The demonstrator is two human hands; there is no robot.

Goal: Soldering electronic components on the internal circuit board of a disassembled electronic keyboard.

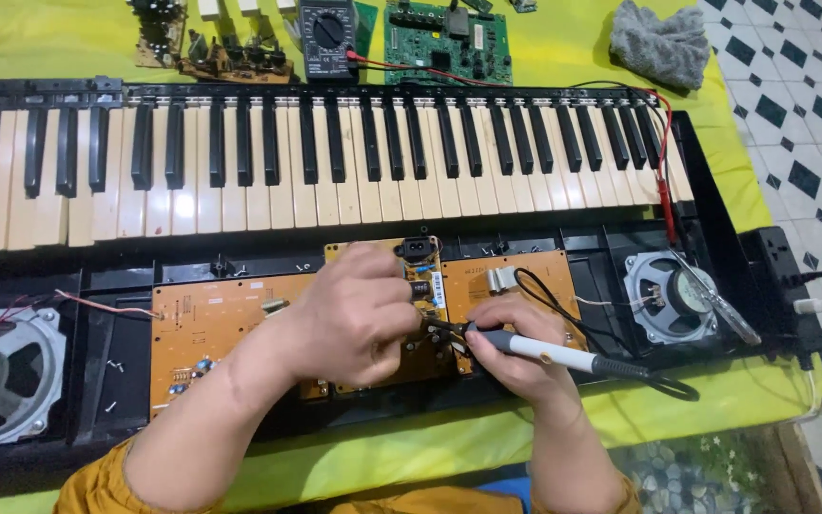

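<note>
Head camera, looking down: a person works over an opened electronic keyboard (335, 162) laid on a yellow-green cloth (563, 43). The right hand (511, 347) is clenched around a soldering iron (549, 354), held like a pen. The iron's long axis runs nearly level, from its black cord end at the right to its tip at the left, and that tip sits on the small orange-brown circuit board (430, 286) at the centre of the casing. The left hand (359, 314) lies just left of the tip, fingers curled over the same board; whether they pinch anything cannot be told, since the knuckles hide them. The right hand is the nearer to the iron; the left is nearer to the joint.

The board is tan, with a black socket at its far edge. 2 wider boards flank it, and 2 speakers (663, 295) sit at the casing's ends. A multimeter (327, 36), a green circuit board (449, 40) and a grey rag (660, 43) lie beyond the keys.
</note>
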